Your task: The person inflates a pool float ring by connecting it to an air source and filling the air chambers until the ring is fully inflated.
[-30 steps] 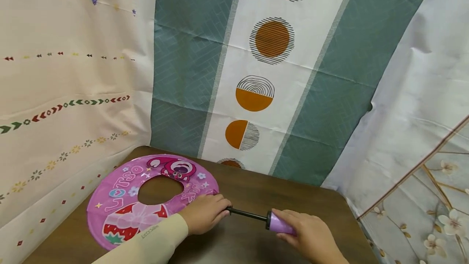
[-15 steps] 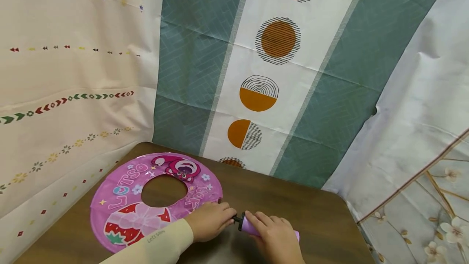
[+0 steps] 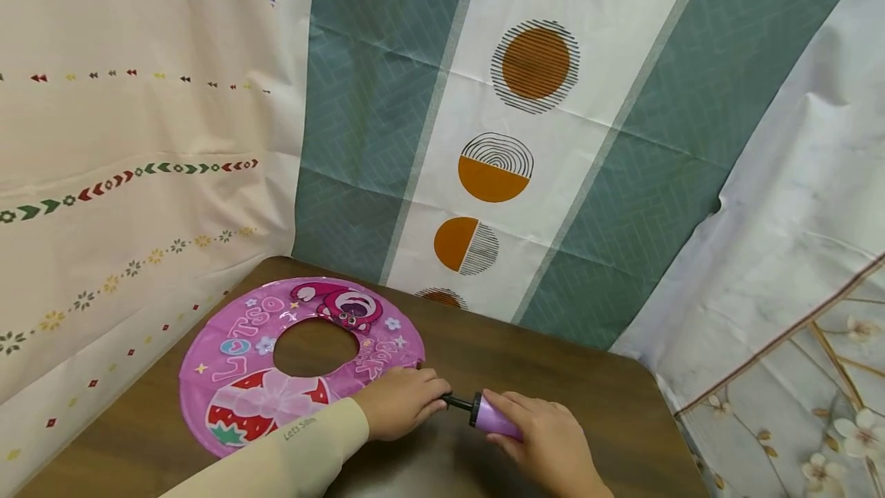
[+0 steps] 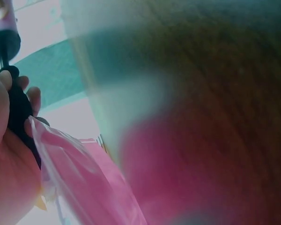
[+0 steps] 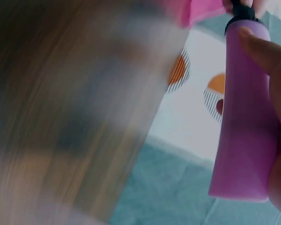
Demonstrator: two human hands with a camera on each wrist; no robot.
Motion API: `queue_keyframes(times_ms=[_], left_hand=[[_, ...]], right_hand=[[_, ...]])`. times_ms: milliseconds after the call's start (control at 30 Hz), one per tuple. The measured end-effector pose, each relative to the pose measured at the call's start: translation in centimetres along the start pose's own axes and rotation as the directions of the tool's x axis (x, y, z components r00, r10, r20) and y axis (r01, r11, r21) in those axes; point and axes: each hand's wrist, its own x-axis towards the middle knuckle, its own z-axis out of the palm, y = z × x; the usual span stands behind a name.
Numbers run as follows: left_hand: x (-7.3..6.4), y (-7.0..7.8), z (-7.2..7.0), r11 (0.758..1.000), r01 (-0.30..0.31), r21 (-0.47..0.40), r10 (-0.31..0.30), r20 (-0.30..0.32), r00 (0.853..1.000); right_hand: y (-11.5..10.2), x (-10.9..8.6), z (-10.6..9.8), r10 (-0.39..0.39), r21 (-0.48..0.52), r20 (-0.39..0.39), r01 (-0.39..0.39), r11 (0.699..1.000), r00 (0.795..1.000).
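A purple hand pump (image 5: 246,122) with a black collar and a thin black rod lies between my two hands. My right hand (image 3: 546,436) grips its purple barrel, thumb along the side in the right wrist view. My left hand (image 3: 401,402) curls round the pump's black handle (image 4: 19,108), beside the edge of a pink swim ring (image 3: 200,375). In the left wrist view the ring's pink film meets the handle at the fingers. The ring, printed with a strawberry, a pink bear and letters, spreads flat-looking on the table to the left. A short length of rod shows between handle and collar.
The brown wooden table (image 3: 581,375) carries everything. A cream patterned cloth (image 3: 138,175) hangs at the left, a green and white curtain (image 3: 366,98) behind, and a white floral cloth (image 3: 781,267) at the right.
My right hand slid the purple barrel left along the rod toward my left hand, then drew it slightly back right. My left hand keeps its hold on the handle; the head view has shifted a little.
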Motion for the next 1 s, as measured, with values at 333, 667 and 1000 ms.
queue_keyframes(times_ms=[333, 667, 1000], left_hand=[[0.0, -0.5, 0.4, 0.997, 0.007, 0.074, -0.003, -0.05, 0.999], [0.4, 0.6, 0.8, 1.0, -0.015, 0.009, 0.015, -0.014, 1.0], [0.0, 1.1, 0.2, 0.999, 0.014, 0.044, -0.012, -0.05, 0.999]], right_hand=[[4.5, -3.8, -2.2, 0.034, -0.041, 0.03, -0.033, 0.999, 0.999], [-0.1, -0.6, 0.3, -0.058, -0.116, -0.021, 0.056, 0.992, 0.998], [-2.8, 2.0, 1.5, -0.044, -0.076, -0.057, 0.04, 0.996, 0.997]])
